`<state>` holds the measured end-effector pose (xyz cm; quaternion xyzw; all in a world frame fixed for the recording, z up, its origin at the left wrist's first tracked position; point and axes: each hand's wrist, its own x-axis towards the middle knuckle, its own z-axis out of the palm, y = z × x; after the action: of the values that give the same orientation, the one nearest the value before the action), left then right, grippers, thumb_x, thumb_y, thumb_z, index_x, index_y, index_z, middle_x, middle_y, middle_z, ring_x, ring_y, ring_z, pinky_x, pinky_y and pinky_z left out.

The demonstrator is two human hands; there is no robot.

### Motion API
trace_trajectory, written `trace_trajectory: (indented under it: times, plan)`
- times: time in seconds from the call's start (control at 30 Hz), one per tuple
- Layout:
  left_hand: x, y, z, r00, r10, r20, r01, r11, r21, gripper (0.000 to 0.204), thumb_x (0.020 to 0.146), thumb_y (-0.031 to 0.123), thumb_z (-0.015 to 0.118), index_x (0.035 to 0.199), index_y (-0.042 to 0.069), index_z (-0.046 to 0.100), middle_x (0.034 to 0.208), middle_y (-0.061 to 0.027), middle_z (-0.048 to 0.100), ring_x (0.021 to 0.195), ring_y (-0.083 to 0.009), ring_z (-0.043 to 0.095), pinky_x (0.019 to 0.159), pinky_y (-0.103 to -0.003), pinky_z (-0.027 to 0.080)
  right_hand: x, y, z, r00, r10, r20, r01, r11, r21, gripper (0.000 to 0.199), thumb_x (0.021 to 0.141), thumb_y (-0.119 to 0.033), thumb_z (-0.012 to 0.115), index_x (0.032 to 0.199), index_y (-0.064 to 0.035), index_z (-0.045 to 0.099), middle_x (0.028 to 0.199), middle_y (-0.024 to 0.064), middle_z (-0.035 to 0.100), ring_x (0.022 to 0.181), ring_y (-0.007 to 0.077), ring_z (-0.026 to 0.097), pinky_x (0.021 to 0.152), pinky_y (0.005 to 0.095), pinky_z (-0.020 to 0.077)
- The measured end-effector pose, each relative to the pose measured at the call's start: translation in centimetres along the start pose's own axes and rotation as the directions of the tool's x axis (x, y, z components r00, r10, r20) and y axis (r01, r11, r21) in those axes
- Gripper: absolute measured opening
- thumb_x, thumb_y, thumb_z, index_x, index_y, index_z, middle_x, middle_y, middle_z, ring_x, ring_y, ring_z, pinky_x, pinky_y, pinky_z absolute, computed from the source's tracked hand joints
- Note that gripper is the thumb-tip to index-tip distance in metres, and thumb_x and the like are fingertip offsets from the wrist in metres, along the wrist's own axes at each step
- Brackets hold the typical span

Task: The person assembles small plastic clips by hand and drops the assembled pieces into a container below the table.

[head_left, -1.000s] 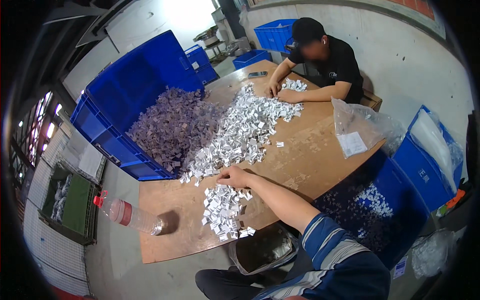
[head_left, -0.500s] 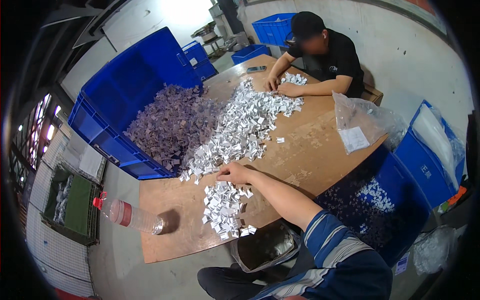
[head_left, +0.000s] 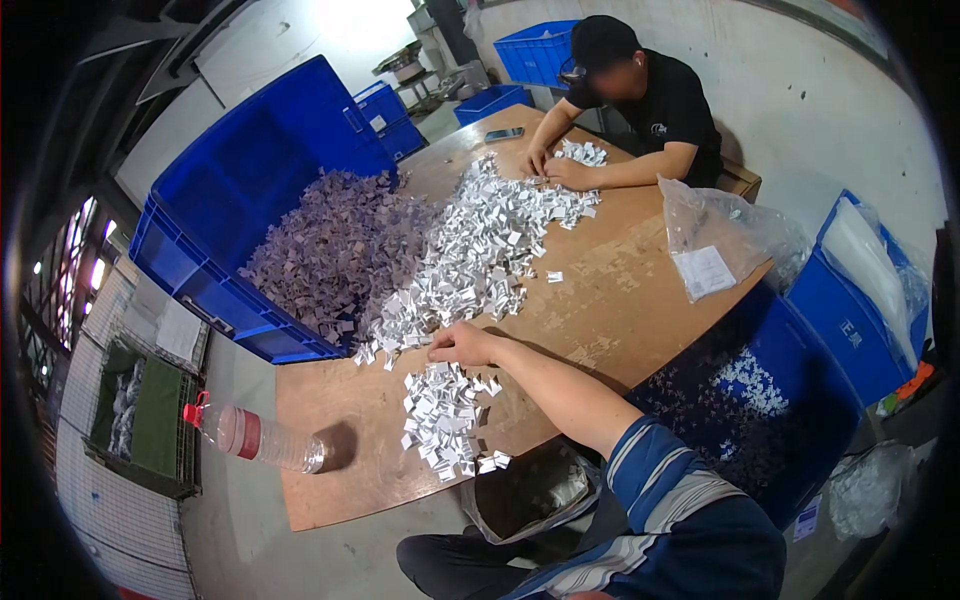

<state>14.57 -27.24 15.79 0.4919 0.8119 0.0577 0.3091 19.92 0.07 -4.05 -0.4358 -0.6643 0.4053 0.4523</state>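
Observation:
My right hand (head_left: 464,344) reaches in from the lower right over the wooden table (head_left: 340,495). Its fingers are curled together, and whatever is between them is hidden or too small to name. It sits between a large heap of small folded white pieces (head_left: 465,255) and a smaller pile of the same pieces (head_left: 440,415) nearer to me. The large heap joins a greyish, shaded mass of such pieces (head_left: 325,255) spilling from a tipped blue crate (head_left: 245,150). My left hand is not in view.
Across the table a person (head_left: 650,110) in black handles pieces with both hands. A water bottle (head_left: 255,435) is at the left edge. A clear plastic bag (head_left: 700,230) lies at the right edge, above a blue bin (head_left: 800,420) with loose pieces. A lined bin (head_left: 530,500) stands below.
The view has shifted slightly. My right hand stays between the two piles with its fingers curled in a little more. The other person's hands remain by their small pile.

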Motion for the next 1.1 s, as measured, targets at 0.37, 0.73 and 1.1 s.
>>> trace_trajectory:
  times: [0.37, 0.73, 1.1]
  plan:
    - [-0.2, -4.1, -0.8, 0.999, 0.019, -0.044, -0.018, 1.0, 0.013, 0.019, 0.094, 0.012, 0.065, 0.085, 0.0, 0.077, 0.076, -0.0109, 0.071, 0.063, -0.0243, 0.066, 0.07, -0.037, 0.058, -0.1, -0.3, -0.2, 1.0, -0.002, 0.018, 0.003, 1.0, -0.002, 0.019, 0.089, -0.019, 0.073, 0.097, -0.0023, 0.078, 0.081, 0.0016, 0.072, 0.07, 0.0122, 0.058, 0.068, 0.0264, 0.0488]
    - [0.7, -12.7, -1.9, 0.996, 0.027, -0.09, -0.026, 1.0, 0.012, 0.017, 0.092, 0.008, 0.067, 0.083, -0.001, 0.077, 0.073, -0.0108, 0.07, 0.061, -0.0243, 0.065, 0.068, -0.037, 0.059, -0.2, 0.3, -0.5, 1.0, -0.023, -0.015, 0.023, 1.0, 0.011, 0.017, 0.09, -0.017, 0.072, 0.096, -0.002, 0.078, 0.08, 0.0015, 0.071, 0.07, 0.0116, 0.058, 0.068, 0.0259, 0.0484]
    - [8.6, -16.1, -0.8, 0.982, 0.169, 0.089, -0.184, 0.963, 0.195, 0.021, 0.091, 0.019, 0.066, 0.095, -0.001, 0.072, 0.085, -0.0118, 0.068, 0.074, -0.0262, 0.062, 0.075, -0.038, 0.056, -0.2, -0.1, -0.4, 1.0, -0.005, 0.011, 0.005, 1.0, 0.016, 0.017, 0.091, -0.017, 0.071, 0.096, -0.0029, 0.078, 0.085, 0.003, 0.074, 0.075, 0.0119, 0.061, 0.072, 0.0261, 0.05]
